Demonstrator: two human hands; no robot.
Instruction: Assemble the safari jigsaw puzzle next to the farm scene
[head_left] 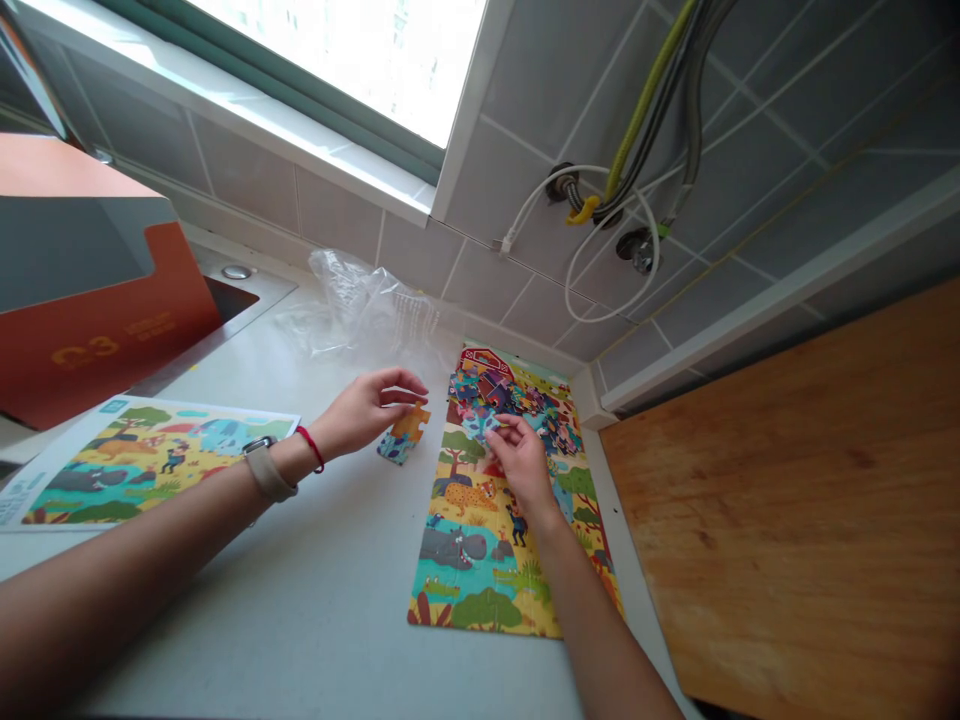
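The right hand (521, 462) pinches a small blue puzzle piece (480, 424) between thumb and fingers, right over a messy heap of loose puzzle pieces (510, 395). The heap sits on the top end of a jigsaw puzzle (465, 560) with jungle animals. The puzzle lies flat on a white counter (337, 620). The left hand (375, 405) is open, with its fingers spread and curved, just above two joined puzzle pieces (401, 437) at 9 o'clock from the puzzle. I cannot tell if it touches them. A red string (311, 448) and a watch (266, 470) are on the left wrist. A picture sheet (142, 465) with the same animals lies further out at 9 o'clock. An orange cardboard box (97, 340) sits at 10 o'clock, a clear plastic bag (360, 305) at 12 o'clock, and a wooden board (780, 500) at 3 o'clock.
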